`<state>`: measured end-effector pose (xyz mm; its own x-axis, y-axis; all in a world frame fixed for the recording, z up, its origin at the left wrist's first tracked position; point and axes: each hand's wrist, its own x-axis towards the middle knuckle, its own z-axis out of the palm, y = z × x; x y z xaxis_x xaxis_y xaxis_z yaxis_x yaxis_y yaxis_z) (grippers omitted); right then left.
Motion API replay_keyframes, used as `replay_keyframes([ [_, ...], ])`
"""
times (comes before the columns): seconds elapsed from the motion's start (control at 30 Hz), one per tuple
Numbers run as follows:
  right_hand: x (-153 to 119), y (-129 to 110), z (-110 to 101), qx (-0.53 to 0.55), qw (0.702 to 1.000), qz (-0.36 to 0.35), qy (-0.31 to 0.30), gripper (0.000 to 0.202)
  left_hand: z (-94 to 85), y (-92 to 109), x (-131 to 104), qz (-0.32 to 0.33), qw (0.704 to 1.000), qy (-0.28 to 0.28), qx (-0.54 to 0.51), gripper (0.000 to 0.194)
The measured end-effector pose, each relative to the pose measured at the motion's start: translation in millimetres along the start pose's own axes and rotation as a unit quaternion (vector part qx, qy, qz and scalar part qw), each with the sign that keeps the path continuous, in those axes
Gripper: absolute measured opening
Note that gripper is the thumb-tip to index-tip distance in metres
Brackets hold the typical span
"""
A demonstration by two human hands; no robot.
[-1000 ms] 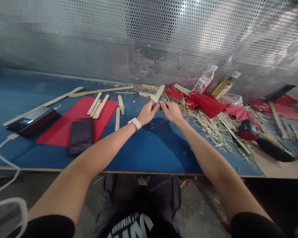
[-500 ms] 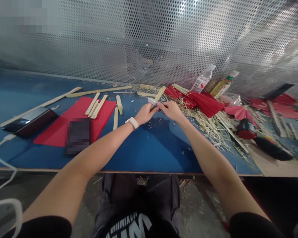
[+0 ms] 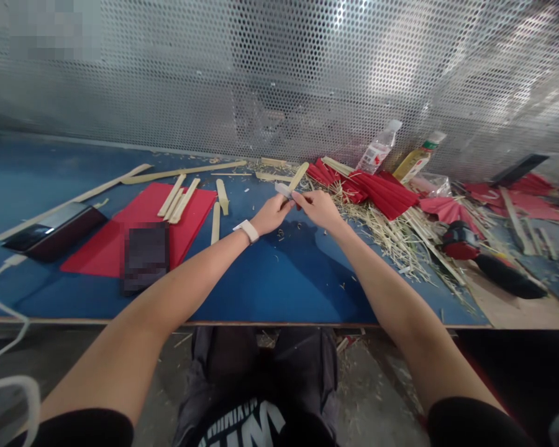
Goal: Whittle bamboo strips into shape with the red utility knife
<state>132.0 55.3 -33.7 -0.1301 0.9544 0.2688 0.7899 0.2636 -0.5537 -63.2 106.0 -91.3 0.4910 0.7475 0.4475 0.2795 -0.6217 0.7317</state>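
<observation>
While the left hand point(image 3: 271, 215) grips a flat, pale yellow wooden strip point(image 3: 300, 176), the fingers of the right hand point(image 3: 322, 208) pinch a thin, whitish piece point(image 3: 282, 189) across it.

just one head cam here, up over the wearer's trouser legs point(image 3: 302, 357), looking forward and kinda down, pretty close to the blue surface's point(image 3: 261, 285) near edge, wide enough to catch the perforated panel point(image 3: 279, 74) beyond the far edge
</observation>
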Motion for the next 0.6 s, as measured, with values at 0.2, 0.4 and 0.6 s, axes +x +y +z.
replay_keyframes([
  [0.2,2.4,3.4,1.7,-0.002,1.0,-0.013,-0.015,0.071,3.1,-6.4,0.8,0.009,1.0,0.001,-0.012,0.02],
  [0.4,3.0,2.6,2.9,-0.003,1.0,0.015,-0.019,0.072,4.5,-13.1,3.0,0.026,1.0,0.011,-0.002,0.019],
  [0.6,-0.2,-1.9,7.2,0.001,0.998,0.059,0.002,0.07,3.5,-12.5,2.5,0.035,0.999,0.022,0.013,0.018],
])
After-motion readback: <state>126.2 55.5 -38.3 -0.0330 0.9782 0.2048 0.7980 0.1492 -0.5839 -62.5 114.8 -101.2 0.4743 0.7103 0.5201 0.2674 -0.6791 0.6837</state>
